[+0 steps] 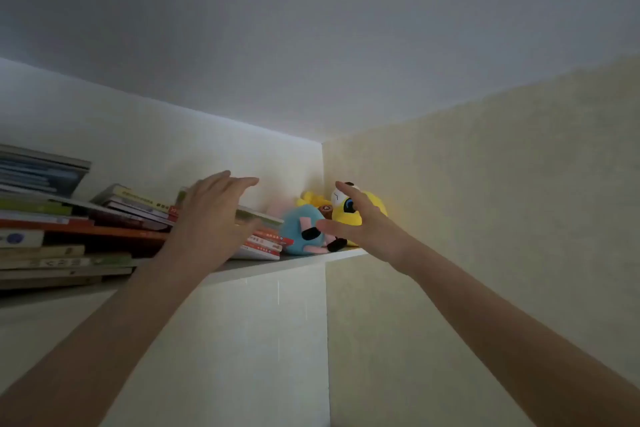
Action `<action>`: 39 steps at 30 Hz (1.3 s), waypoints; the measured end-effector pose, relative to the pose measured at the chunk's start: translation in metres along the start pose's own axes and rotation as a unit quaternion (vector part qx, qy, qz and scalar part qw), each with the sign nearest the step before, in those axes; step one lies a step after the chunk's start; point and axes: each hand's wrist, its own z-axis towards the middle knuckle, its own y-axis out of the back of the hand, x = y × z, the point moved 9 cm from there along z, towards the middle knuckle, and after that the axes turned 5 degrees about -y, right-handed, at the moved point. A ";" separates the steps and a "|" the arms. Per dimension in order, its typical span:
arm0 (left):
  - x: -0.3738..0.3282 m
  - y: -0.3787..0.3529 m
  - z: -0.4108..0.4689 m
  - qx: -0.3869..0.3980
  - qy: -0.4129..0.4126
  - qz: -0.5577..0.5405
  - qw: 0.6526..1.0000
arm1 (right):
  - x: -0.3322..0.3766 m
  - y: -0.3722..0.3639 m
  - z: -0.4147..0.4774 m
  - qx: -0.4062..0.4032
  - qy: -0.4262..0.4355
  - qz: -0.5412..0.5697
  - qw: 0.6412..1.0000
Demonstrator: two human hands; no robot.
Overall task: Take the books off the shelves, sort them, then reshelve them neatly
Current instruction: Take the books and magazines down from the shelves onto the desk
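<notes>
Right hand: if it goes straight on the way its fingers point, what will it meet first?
Most likely the yellow plush toy in the corner of the shelf. The open right hand overlaps it in the head view; depth is unclear, so contact cannot be told.

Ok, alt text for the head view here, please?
Two open hands reach up to a high white shelf: the left hand at untidy stacks of flat-lying books, the right hand in front of a blue plush toy and a yellow plush toy in the corner.
</notes>
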 end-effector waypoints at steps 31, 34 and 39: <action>0.015 -0.017 -0.139 -0.039 0.226 -0.643 0.731 | 0.006 -0.110 -0.110 -0.096 0.326 0.030 0.940; 0.015 -0.027 -0.163 -0.041 0.211 -0.596 0.773 | -0.035 -0.144 -0.122 0.036 0.217 0.145 0.965; 0.032 -0.065 -0.227 -0.018 0.218 -0.523 0.824 | -0.090 -0.197 -0.161 0.301 -0.015 0.507 0.808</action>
